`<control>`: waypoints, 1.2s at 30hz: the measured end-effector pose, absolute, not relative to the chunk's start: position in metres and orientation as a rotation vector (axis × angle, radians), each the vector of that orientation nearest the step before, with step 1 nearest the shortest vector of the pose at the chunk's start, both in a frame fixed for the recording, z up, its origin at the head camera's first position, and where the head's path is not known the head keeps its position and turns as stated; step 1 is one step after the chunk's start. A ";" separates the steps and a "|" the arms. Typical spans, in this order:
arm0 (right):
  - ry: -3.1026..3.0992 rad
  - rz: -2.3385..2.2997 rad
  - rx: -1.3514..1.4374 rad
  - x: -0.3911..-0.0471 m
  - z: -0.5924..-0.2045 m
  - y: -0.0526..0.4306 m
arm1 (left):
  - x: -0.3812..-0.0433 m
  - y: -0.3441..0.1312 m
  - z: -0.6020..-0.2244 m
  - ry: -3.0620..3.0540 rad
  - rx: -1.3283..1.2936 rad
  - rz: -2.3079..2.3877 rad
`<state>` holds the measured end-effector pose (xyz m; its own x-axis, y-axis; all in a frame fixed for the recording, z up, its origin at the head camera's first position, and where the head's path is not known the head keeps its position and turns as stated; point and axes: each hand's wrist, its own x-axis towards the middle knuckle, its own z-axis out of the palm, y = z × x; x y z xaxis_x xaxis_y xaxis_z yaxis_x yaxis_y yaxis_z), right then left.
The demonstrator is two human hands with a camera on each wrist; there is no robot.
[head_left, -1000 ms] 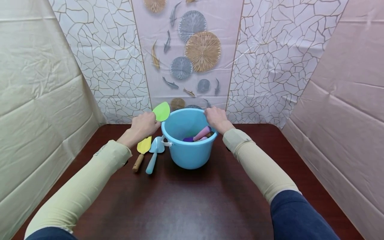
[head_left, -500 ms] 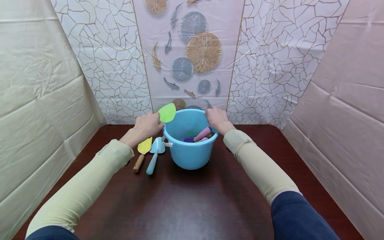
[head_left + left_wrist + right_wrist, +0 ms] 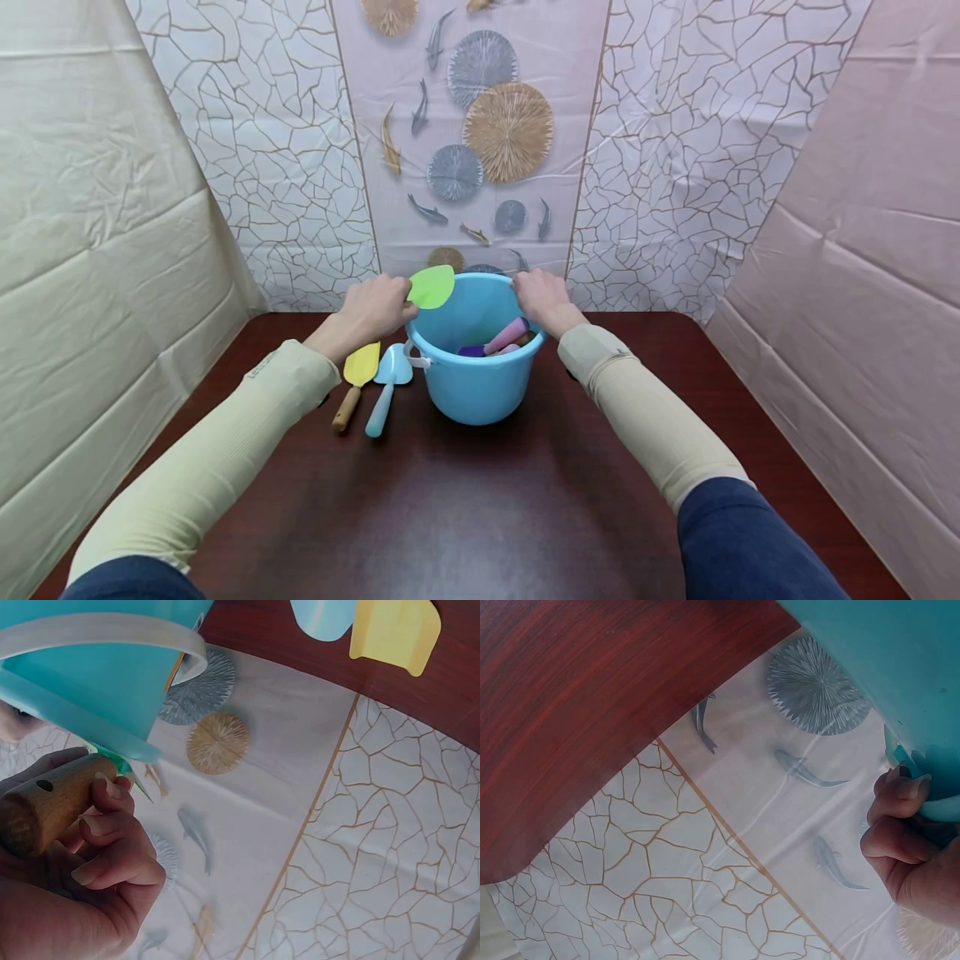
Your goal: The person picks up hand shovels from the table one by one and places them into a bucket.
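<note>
Backdrop: patterned cloth [image 3: 675, 125] behind the work area, cracked-stone print on both sides, fish and round motifs on the middle panel. Dark red-brown table [image 3: 465, 508] in front of it.

Arms: light sleeve covers [image 3: 202, 467] on both forearms, navy sleeves [image 3: 750, 542] above them.

Bucket [image 3: 476, 392]: light blue, on the table near its far edge, between the two hands. White handle [image 3: 417, 359] hangs at its left side.

Left hand [image 3: 371, 307]: at the bucket's left rim, fingers curled round the wooden handle [image 3: 64, 799] of the green trowel, as the left wrist view shows. Right hand [image 3: 542, 298]: at the right rear of the bucket, fingers bent and gripping the rim; the thumb is not clear in the head view.

Green trowel [image 3: 432, 287]: in the left hand, leaf-shaped blade pointing right, overlapping the bucket's rear left rim in the head view. Cannot tell whether blade and rim touch.

Yellow trowel [image 3: 363, 365]: on the table left of the bucket, wooden handle towards the person. Blue trowel [image 3: 393, 367]: just beside it, nearer the bucket, blade likewise towards the backdrop.

Bucket contents: pink handle [image 3: 507, 334] leaning up towards the right rim, purple piece [image 3: 472, 351] low at its left end, brown piece [image 3: 527, 337] at the right, mostly hidden.
</note>
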<state>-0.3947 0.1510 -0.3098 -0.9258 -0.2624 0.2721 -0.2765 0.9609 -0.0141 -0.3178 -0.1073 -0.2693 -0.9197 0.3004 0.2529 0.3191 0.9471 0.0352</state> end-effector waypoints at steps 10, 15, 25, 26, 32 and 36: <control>-2.832 0.068 0.389 -0.395 -0.310 0.151 | -0.319 -0.094 -0.260 -2.907 -0.468 -0.032; -2.836 0.067 0.389 -0.394 -0.310 0.151 | -0.321 -0.085 -0.258 -2.938 -0.456 0.019; -2.837 0.069 0.405 -0.394 -0.310 0.151 | -0.324 -0.067 -0.261 -2.988 -0.442 0.172; -2.836 0.069 0.405 -0.394 -0.310 0.151 | -0.324 -0.066 -0.261 -2.989 -0.444 0.177; -2.832 0.069 0.396 -0.394 -0.309 0.151 | -0.328 -0.059 -0.266 -2.986 -0.451 0.228; -2.838 0.062 0.392 -0.394 -0.310 0.152 | -0.329 -0.055 -0.269 -2.989 -0.446 0.261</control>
<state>-0.3941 0.1516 -0.3100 -0.9255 -0.2602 0.2753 -0.2720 0.9623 -0.0048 -0.3294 -0.0555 -0.2690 -0.9511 0.2982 0.0810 0.2796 0.9421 -0.1852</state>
